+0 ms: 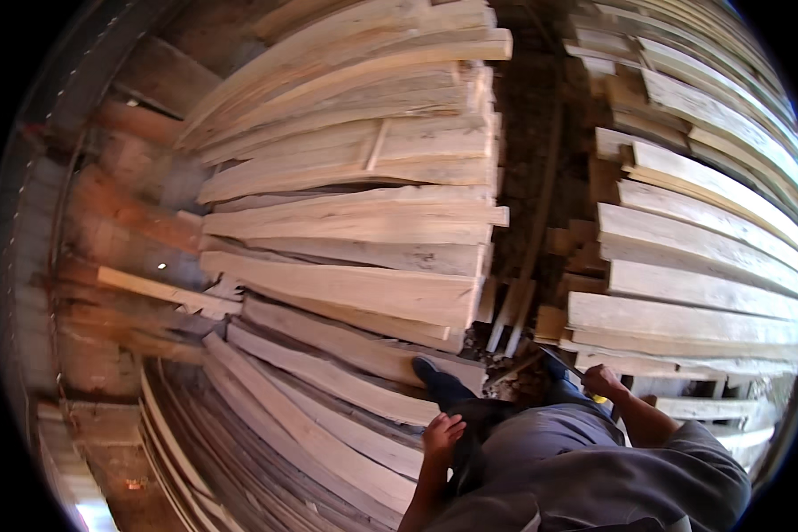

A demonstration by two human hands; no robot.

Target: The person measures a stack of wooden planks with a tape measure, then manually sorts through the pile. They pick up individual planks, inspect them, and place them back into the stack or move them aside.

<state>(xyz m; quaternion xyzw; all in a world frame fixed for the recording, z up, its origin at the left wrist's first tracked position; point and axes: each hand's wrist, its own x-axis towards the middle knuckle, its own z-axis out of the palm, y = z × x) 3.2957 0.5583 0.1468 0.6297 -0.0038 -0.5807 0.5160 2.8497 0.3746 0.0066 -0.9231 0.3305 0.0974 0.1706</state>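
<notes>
My left hand (pixel 443 432) hangs in front of my left thigh, its fingers loosely bent and slightly apart, with nothing seen in it. Out to the right, my right hand (pixel 601 379) is closed. From it a thin, dark, blade-like tool (pixel 562 363) with a pale edge points forward and left. A small yellow part (pixel 599 399) shows just below that fist; whether it belongs to the tool I cannot tell. My left shoe (pixel 425 367) rests on a rough-sawn wooden board (pixel 355 344) of the low pile at my left.
A broad stack of pale boards (pixel 355 288) lies ahead to the left, another stack (pixel 683 315) to the right. Between them runs a dark, narrow gap (pixel 528 177) with scraps and sticks on the ground. Darker slats (pixel 213 443) lean at lower left, near a wall.
</notes>
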